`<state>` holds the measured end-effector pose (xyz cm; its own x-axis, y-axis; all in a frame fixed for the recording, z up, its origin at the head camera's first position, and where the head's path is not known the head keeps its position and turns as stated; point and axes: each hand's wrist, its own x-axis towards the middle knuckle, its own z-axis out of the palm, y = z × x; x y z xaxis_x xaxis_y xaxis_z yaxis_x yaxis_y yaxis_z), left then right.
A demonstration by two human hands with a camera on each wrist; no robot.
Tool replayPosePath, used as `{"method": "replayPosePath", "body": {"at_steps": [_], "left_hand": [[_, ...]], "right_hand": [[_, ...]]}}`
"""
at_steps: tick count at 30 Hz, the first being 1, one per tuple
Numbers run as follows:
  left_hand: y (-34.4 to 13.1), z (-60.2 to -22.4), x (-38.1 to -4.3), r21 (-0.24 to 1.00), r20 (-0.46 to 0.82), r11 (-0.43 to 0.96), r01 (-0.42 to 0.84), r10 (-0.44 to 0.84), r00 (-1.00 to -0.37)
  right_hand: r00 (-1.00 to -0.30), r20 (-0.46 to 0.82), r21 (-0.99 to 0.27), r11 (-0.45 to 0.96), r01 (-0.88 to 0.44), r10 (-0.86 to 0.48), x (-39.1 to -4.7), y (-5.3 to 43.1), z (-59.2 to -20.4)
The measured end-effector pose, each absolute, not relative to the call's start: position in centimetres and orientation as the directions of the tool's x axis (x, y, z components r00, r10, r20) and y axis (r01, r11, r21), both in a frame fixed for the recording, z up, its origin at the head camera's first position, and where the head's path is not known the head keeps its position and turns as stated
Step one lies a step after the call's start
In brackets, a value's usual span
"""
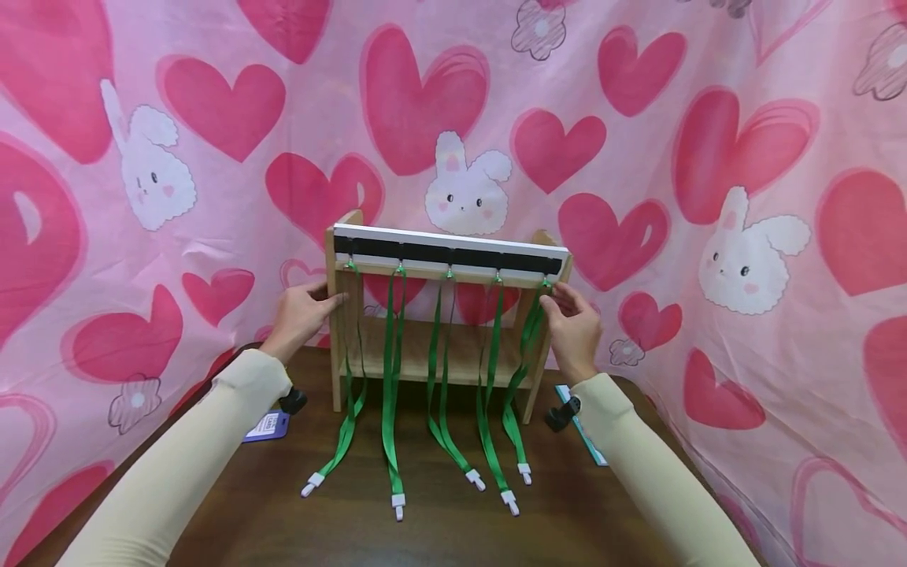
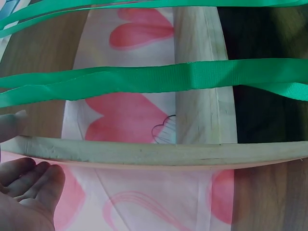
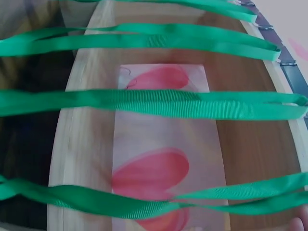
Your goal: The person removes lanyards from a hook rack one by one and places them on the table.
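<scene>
A small wooden rack [image 1: 432,346] stands on the table, with a white bar bearing a black strip [image 1: 439,253] across its top front. Several green lanyards [image 1: 392,378] hang from hooks on the strip; their white clips [image 1: 398,504] lie on the tabletop. My left hand [image 1: 301,315] holds the rack's left side panel [image 2: 144,153], thumb on the inner side and fingers on the outer. At the right side panel, my right hand [image 1: 575,331] grips the upper edge beside the end lanyard [image 1: 527,339]. Only a bit of that hand shows in the right wrist view.
A purple-edged card holder [image 1: 268,426] lies on the dark wooden table [image 1: 283,528] by my left forearm. Under my right wrist lies a flat teal-and-white item [image 1: 591,441], partly hidden. A pink heart-patterned curtain [image 1: 453,94] closes in the back and sides.
</scene>
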<state>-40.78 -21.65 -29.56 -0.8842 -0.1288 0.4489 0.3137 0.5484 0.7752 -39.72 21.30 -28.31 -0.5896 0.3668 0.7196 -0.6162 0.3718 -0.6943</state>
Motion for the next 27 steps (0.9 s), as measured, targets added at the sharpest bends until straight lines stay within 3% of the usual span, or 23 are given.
{"method": "replayPosePath", "body": {"at_steps": [9,22,27], "left_hand": [[-21.4,-29.4,-40.9,0.768,0.463,0.550,0.328,-0.124,-0.878],[-21.3,-29.4,-41.2,0.763,0.486,0.556,0.330,-0.156,-0.860],[-21.2,-29.5,-41.1,0.770,0.484,0.545,0.333,-0.157,-0.861]], "right_hand": [[-0.553,0.678,-0.721,0.290,-0.630,0.485,-40.3,19.4,-27.9],[-0.568,0.587,-0.785,0.235,-0.573,0.577,-41.0,17.7,-27.9],[-0.510,0.640,-0.745,0.300,-0.596,0.575,-41.5,18.2,-28.1]]}}
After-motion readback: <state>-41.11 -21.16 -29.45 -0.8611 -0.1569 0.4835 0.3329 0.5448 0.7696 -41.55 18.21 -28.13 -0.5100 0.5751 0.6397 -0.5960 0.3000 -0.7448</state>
